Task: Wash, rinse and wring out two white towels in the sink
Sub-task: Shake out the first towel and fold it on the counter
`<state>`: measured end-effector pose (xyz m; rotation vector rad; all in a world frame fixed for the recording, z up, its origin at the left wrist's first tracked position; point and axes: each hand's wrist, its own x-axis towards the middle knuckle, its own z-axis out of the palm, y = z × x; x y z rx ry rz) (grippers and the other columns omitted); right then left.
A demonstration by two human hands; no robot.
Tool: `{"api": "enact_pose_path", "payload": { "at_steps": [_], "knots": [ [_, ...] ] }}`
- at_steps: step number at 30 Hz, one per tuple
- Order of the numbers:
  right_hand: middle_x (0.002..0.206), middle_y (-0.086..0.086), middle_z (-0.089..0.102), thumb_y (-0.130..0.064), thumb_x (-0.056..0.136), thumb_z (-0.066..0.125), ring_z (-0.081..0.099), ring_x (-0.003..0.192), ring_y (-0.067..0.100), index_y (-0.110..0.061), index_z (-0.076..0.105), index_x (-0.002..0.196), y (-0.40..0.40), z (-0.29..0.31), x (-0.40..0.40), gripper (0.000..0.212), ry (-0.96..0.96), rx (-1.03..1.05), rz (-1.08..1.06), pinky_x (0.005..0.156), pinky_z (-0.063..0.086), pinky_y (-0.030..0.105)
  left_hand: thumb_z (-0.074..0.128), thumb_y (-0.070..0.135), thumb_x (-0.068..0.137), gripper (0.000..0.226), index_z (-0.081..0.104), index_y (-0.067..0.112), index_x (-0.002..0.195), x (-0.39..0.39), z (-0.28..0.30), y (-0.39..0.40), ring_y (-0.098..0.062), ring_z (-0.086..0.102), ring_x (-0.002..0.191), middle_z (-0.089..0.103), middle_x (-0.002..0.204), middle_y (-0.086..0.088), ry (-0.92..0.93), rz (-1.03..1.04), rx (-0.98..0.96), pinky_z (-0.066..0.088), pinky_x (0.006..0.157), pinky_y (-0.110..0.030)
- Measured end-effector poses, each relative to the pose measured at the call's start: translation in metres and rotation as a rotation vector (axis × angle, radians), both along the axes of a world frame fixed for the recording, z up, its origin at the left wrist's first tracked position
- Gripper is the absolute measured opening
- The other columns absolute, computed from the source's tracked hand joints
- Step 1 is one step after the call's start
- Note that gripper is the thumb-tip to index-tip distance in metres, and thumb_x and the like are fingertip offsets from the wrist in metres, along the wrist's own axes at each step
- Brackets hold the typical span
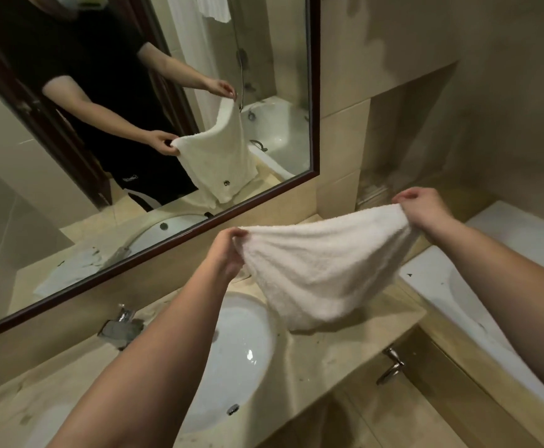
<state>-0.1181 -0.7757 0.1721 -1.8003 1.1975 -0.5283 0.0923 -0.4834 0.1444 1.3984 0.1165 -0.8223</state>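
Both hands pinch the towel (316,270) by its top corners: left hand (228,250), right hand (422,210). Its top edge runs left to right; it hangs over the table's (354,347) right end.

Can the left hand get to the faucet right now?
Probably not yet: the left hand grips a corner of the white towel, as does the right hand. The faucet itself looks unobstructed.

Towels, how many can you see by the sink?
2. One white towel is stretched between the left hand and right hand. The other towel shows only in the mirror, lying on the counter.
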Motion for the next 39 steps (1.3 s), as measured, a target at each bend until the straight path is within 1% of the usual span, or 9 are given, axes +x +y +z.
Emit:
{"api": "enact_pose_path", "payload": {
  "at_steps": [5, 9, 13, 17, 21, 25, 30, 34, 39],
  "knots": [
    [0.102, 0.003, 0.067, -0.005, 0.085, 0.063, 0.061, 0.102, 0.026, -0.025, 0.069, 0.090, 0.003, 0.006, -0.003, 0.022, 0.000, -0.019, -0.031, 0.090, 0.051, 0.035, 0.049, 0.027, 0.098, 0.033, 0.063, 0.000, 0.111, 0.023, -0.012, 0.012, -0.031, 0.067, 0.098, 0.070, 0.109, -0.020, 0.030, 0.062, 0.035, 0.055, 0.085, -0.043],
    [0.103, 0.009, 0.068, 0.004, 0.083, 0.060, 0.060, 0.099, 0.024, -0.022, 0.070, 0.080, 0.001, 0.012, -0.003, 0.028, -0.115, 0.025, -0.025, 0.079, 0.045, 0.028, 0.062, -0.002, 0.090, 0.017, 0.060, -0.004, 0.107, 0.039, -0.020, 0.020, -0.029, 0.062, 0.091, 0.064, 0.111, -0.020, -0.144, 0.026, 0.290, 0.055, 0.086, -0.042],
    [0.084, 0.005, 0.064, 0.002, 0.086, 0.045, 0.054, 0.090, 0.023, -0.019, 0.068, 0.068, 0.002, 0.014, 0.000, 0.036, -0.138, 0.037, 0.001, 0.074, 0.043, 0.028, 0.062, -0.016, 0.082, 0.059, 0.047, 0.006, 0.135, 0.045, -0.016, 0.026, -0.032, 0.054, 0.107, 0.048, 0.119, -0.016, -0.145, -0.021, 0.286, 0.054, 0.088, -0.044],
    [0.077, 0.002, 0.058, 0.000, 0.085, 0.038, 0.048, 0.075, 0.014, -0.016, 0.063, 0.063, 0.003, 0.021, -0.002, 0.037, -0.164, 0.016, -0.038, 0.062, 0.036, 0.025, 0.057, 0.006, 0.093, 0.020, 0.056, 0.002, 0.113, 0.041, -0.006, 0.031, -0.027, 0.058, 0.090, 0.053, 0.113, -0.014, 0.111, -0.107, 0.156, 0.053, 0.073, -0.039],
    [0.070, 0.005, 0.055, 0.005, 0.079, 0.040, 0.047, 0.069, 0.015, -0.013, 0.061, 0.064, -0.001, 0.024, -0.004, 0.031, -0.247, 0.070, -0.044, 0.058, 0.037, 0.026, 0.049, 0.002, 0.098, 0.013, 0.055, 0.001, 0.110, 0.043, -0.013, 0.038, -0.021, 0.060, 0.080, 0.057, 0.102, -0.012, 0.085, -0.392, 0.308, 0.058, 0.065, -0.029],
    [0.075, 0.004, 0.058, 0.005, 0.086, 0.043, 0.047, 0.070, 0.014, -0.015, 0.066, 0.071, -0.002, 0.023, -0.005, 0.034, -0.126, -0.003, 0.071, 0.059, 0.037, 0.024, 0.053, -0.015, 0.091, 0.021, 0.058, 0.001, 0.103, 0.041, -0.029, 0.034, -0.026, 0.062, 0.093, 0.061, 0.106, -0.019, -0.004, -0.386, 0.246, 0.055, 0.091, -0.036],
    [0.091, 0.000, 0.063, 0.001, 0.091, 0.045, 0.054, 0.087, 0.018, -0.014, 0.074, 0.083, 0.004, 0.014, -0.008, 0.034, 0.163, -0.173, 0.270, 0.073, 0.042, 0.028, 0.051, -0.022, 0.079, 0.035, 0.069, 0.007, 0.076, 0.026, -0.033, 0.027, -0.020, 0.056, 0.077, 0.064, 0.095, -0.017, -0.446, -0.263, 0.400, 0.051, 0.068, -0.031],
    [0.089, -0.010, 0.050, -0.028, 0.087, 0.069, 0.054, 0.092, 0.017, -0.023, 0.075, 0.080, -0.005, 0.011, -0.024, 0.011, 0.343, -0.363, 0.474, 0.078, 0.041, 0.029, 0.073, 0.020, 0.083, 0.010, 0.075, 0.013, 0.076, 0.028, -0.019, 0.025, -0.017, 0.059, 0.077, 0.071, 0.086, -0.009, -0.794, -0.546, 0.533, 0.045, 0.068, -0.029],
    [0.094, -0.005, 0.042, -0.051, 0.078, 0.076, 0.049, 0.087, 0.015, -0.024, 0.074, 0.094, -0.025, -0.008, -0.036, 0.031, 0.639, -0.510, 0.672, 0.071, 0.042, 0.033, 0.075, 0.041, 0.083, 0.024, 0.073, 0.019, 0.093, 0.040, -0.006, 0.017, -0.017, 0.052, 0.089, 0.063, 0.085, 0.004, -1.378, -0.914, 0.811, 0.044, 0.073, -0.031]
  ]
}}
